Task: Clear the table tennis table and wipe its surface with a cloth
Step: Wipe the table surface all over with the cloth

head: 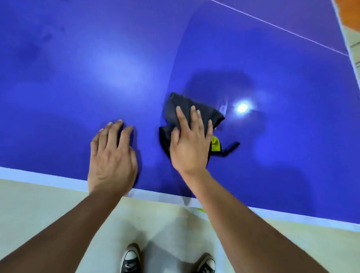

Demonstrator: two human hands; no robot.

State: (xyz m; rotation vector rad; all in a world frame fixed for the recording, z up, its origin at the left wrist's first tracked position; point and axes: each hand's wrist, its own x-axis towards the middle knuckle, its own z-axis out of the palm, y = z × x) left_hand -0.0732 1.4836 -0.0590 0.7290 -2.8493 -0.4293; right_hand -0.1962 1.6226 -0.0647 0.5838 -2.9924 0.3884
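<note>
Clearing is judged done and wiping under way; smudges are left at the upper left of the table (61, 59). The cloth (185, 108) is pressed at frame centre under the flat, spread right hand (190, 144), its long axis running upper left to lower right. The left hand (112, 159) is laid flat, empty.

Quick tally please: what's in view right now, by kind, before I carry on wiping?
Hands: 2, left hand flat on the table, right hand pressing the cloth
Cloths: 1, dark cloth
Tables: 1, blue table
Shoes: 2, left shoe, right shoe
Total: 6
</note>
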